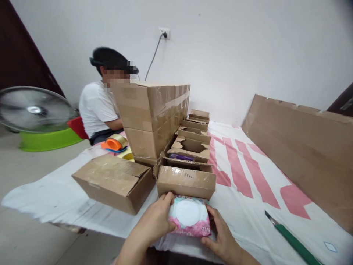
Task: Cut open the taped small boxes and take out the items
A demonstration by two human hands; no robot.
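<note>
A pack of wet wipes (190, 213), pink and teal with a white oval lid, lies at the near edge of the cloth-covered table. My left hand (160, 217) grips its left side, the thumb on the near corner. Around the right side curls my right hand (219, 233), thumb at the lower corner and fingers at the upper one. Just beyond the pack stands a small cardboard box (186, 182), first in a row of open boxes (190, 144). Something purple (181, 157) shows inside one of them.
A closed carton (113, 176) sits to the left, beside a tall stack of taped cartons (138, 110). Behind the stack a person (96, 103) is seated near tape dispensers (114, 142). A green-handled knife (295, 241) lies at the right, before a large cardboard sheet (300, 147). A fan (34, 110) stands far left.
</note>
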